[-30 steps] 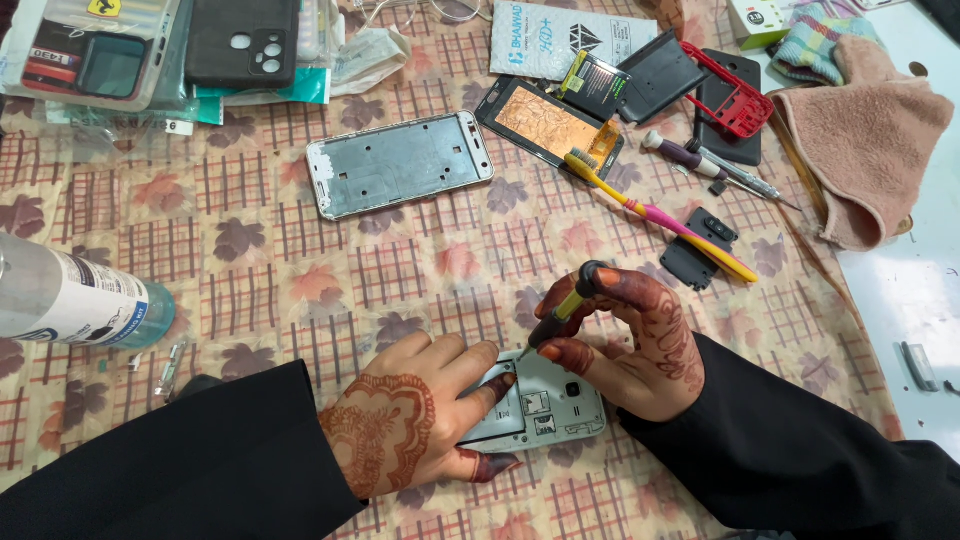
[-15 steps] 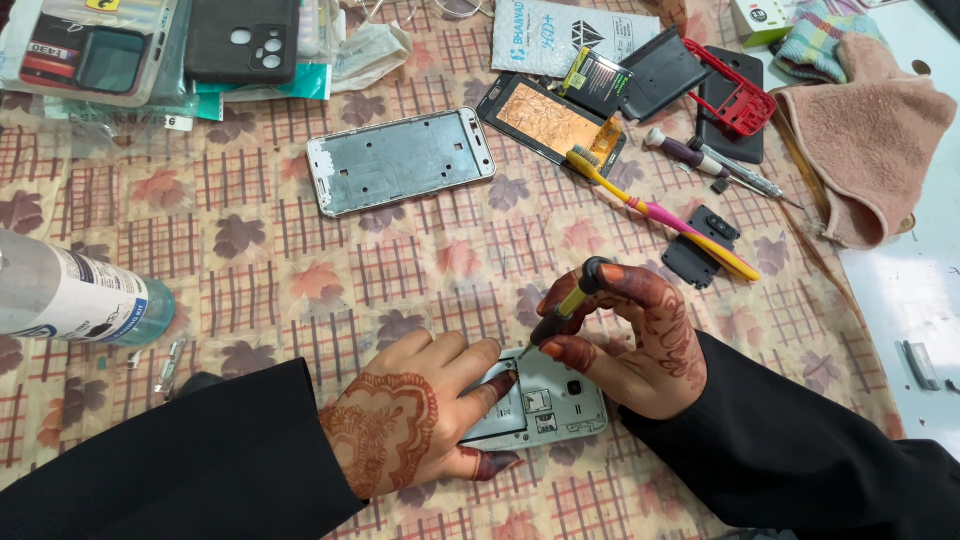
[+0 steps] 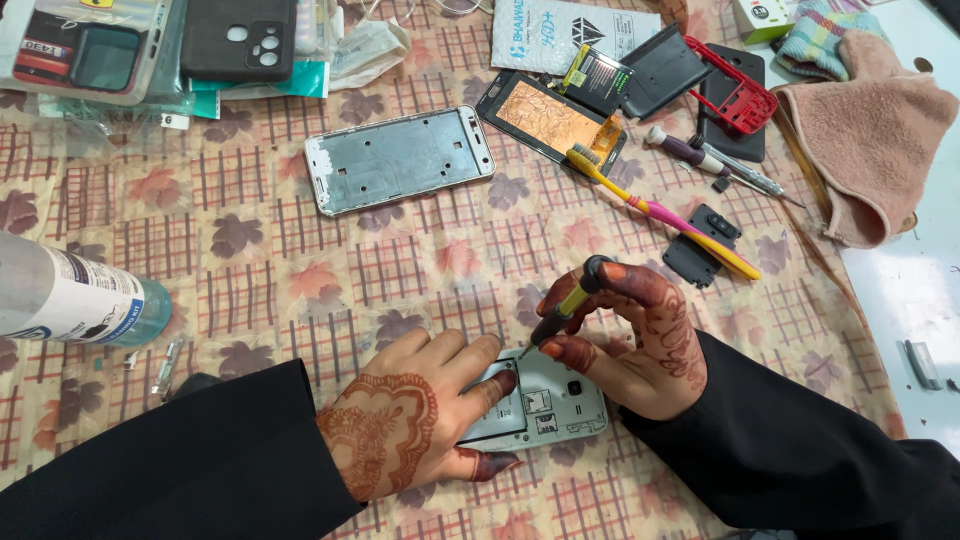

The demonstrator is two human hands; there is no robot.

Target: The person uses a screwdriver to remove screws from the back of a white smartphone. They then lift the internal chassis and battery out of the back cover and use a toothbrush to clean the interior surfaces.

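My left hand (image 3: 415,415) lies flat over the left half of an opened silver phone body (image 3: 556,408) and pins it to the patterned cloth. My right hand (image 3: 640,345) grips a small yellow-and-black screwdriver (image 3: 566,307), its tip down at the phone's upper edge, close to my left fingertips. Both hands carry dark henna patterns and black sleeves.
A bare metal phone frame (image 3: 400,160) lies further back in the middle. A screen panel (image 3: 547,118), a yellow-pink toothbrush (image 3: 665,212), black and red covers (image 3: 735,95), a second screwdriver (image 3: 715,165) and a pink towel (image 3: 870,140) sit at the back right. A bottle (image 3: 75,300) lies at left.
The screwdriver has tilted and turned slightly in my right fingers. My left hand stays on the phone body.
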